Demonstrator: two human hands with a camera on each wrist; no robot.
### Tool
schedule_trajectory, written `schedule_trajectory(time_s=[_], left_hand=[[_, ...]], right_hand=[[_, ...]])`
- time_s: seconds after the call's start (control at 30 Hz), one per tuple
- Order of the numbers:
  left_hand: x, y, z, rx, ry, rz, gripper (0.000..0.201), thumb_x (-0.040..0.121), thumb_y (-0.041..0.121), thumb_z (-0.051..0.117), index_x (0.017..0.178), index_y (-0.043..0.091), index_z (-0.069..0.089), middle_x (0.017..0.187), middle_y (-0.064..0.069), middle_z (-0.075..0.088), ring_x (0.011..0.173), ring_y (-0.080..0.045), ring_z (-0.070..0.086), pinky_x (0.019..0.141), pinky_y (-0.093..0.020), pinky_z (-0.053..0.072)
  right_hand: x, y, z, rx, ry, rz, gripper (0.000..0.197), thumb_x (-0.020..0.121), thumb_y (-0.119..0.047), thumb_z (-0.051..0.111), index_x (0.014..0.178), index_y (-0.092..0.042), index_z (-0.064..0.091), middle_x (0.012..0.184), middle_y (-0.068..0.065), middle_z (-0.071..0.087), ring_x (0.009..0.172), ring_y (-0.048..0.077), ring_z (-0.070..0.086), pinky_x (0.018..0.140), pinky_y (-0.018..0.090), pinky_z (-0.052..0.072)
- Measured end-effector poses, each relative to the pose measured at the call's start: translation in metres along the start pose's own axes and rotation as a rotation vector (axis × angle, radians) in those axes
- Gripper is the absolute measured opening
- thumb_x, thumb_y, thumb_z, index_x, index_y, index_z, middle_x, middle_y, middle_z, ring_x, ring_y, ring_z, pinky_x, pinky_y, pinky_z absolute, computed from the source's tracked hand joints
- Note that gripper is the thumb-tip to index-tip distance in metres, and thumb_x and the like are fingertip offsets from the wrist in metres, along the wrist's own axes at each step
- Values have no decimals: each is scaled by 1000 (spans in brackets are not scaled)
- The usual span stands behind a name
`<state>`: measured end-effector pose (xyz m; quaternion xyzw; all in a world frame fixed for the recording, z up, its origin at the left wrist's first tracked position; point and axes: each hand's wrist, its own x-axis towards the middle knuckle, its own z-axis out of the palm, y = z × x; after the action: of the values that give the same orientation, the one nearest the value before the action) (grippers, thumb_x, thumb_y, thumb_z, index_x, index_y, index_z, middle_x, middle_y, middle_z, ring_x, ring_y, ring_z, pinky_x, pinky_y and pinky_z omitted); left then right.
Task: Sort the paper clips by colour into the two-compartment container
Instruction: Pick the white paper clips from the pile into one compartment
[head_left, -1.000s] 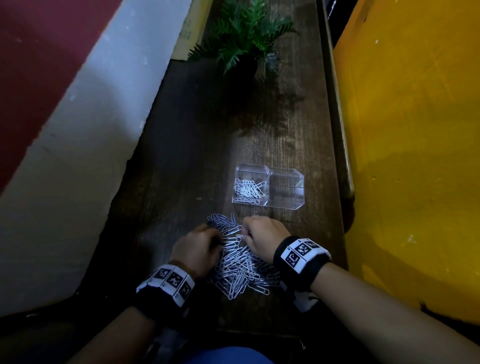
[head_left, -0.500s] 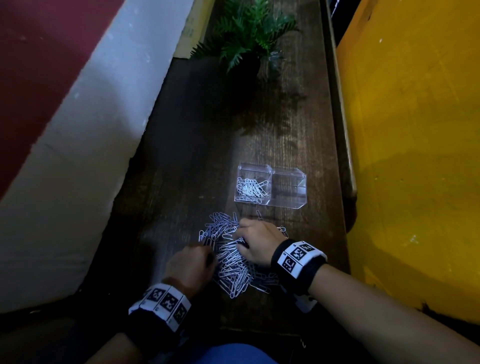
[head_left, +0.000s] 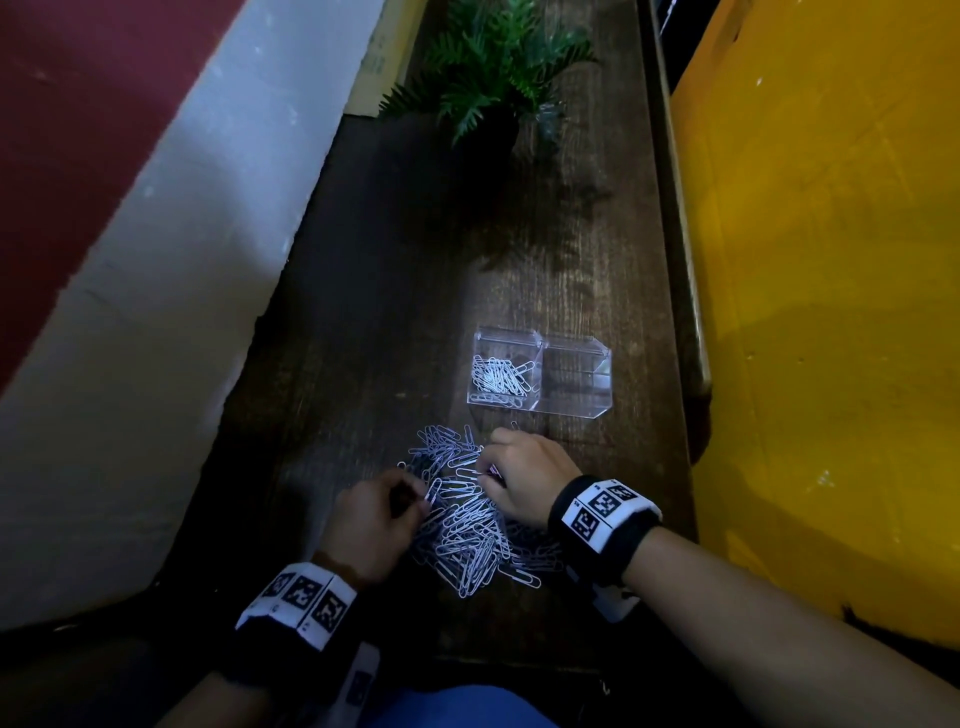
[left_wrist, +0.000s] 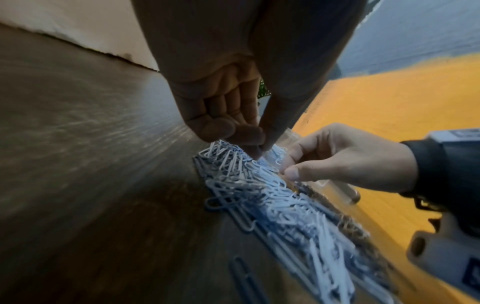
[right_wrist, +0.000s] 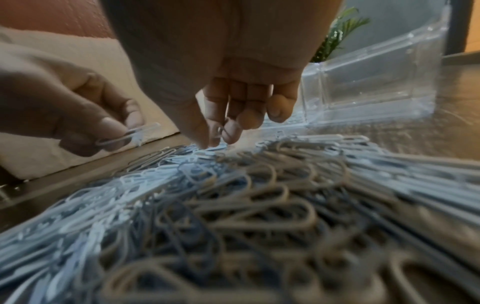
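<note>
A heap of paper clips (head_left: 467, 540), white mixed with darker ones, lies on the dark wooden table (head_left: 384, 312) just in front of me. My left hand (head_left: 423, 496) pinches a white clip (right_wrist: 130, 133) at the heap's left edge. Over the heap's far right side, my right hand (head_left: 488, 467) has its fingers curled and a clip (right_wrist: 222, 130) pinched between thumb and fingertips. Beyond the heap stands the clear two-compartment container (head_left: 571, 411). White clips (head_left: 498, 379) fill its left compartment; nothing shows in the right one.
A potted fern (head_left: 493, 67) stands at the table's far end. A yellow wall (head_left: 831, 312) borders the table on the right, a white and red wall (head_left: 156, 260) on the left. Bare wood lies between the container and the fern.
My left hand drew back towards me, then returned to the heap's left edge with a white clip in its fingertips. My right hand stayed at the heap's far right side.
</note>
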<state>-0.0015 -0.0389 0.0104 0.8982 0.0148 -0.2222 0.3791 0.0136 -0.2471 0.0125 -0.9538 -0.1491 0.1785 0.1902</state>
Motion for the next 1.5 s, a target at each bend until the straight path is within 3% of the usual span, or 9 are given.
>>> schedule_trajectory(time_s=[0.13,0.37,0.53,0.67,0.77,0.97,1.1,1.27,1.5], left_hand=[[5,-4,1,-168,-49,-7,25,80,17,73,92,38,67,82,13,72,80,0,67,82,-25,53],[6,-1,-3,-303,-100,-11,17,84,10,69,93,25,71,87,5,74,84,-6,68,87,-30,53],[3,4,-6,-131,-34,32,9,84,17,69,88,26,71,88,13,71,81,2,64,83,-21,50],[1,12,-11,220,-32,102,19,87,27,62,105,28,70,95,7,72,82,-5,65,74,-17,47],[2,14,-13,228,-73,92,24,89,27,59,111,30,68,100,7,72,86,-7,65,76,-18,47],[6,9,-12,-60,-95,42,14,87,15,63,92,25,71,90,13,70,82,0,62,68,-7,40],[6,6,-16,-181,-93,31,11,86,11,66,81,21,68,80,4,71,75,-6,64,70,-18,45],[17,10,-12,-53,-45,109,13,83,17,69,74,28,67,75,14,69,73,1,64,70,-18,48],[55,64,-10,28,53,163,9,82,25,68,74,28,68,72,12,69,70,-3,63,66,-18,44]], right_hand=[[5,-4,4,-98,-15,-11,26,91,-35,53,103,-16,65,95,-1,56,85,17,53,78,32,45],[8,-6,5,-114,-74,56,18,91,-30,55,92,-15,65,94,-1,59,86,17,53,83,33,47],[6,-6,-2,-61,-118,79,18,92,-21,46,89,-11,61,93,4,58,83,21,56,79,37,51],[1,-4,-4,-6,-138,73,10,89,-16,49,83,-14,56,87,0,56,78,19,55,72,31,49],[1,-4,-6,76,-159,119,9,88,-14,52,82,-16,58,85,0,60,75,17,58,65,26,45],[-5,-2,-10,383,-12,212,10,84,-11,60,85,-21,59,80,-5,60,72,11,57,65,27,50],[-3,4,-21,499,162,268,18,85,-12,65,98,-22,58,80,-6,61,70,8,58,64,24,51],[25,21,-48,308,317,273,13,86,-20,65,96,-27,60,76,-10,60,70,11,58,65,30,51],[53,24,-58,62,165,329,17,85,-24,65,101,-30,65,98,-3,68,92,19,62,82,36,53]])
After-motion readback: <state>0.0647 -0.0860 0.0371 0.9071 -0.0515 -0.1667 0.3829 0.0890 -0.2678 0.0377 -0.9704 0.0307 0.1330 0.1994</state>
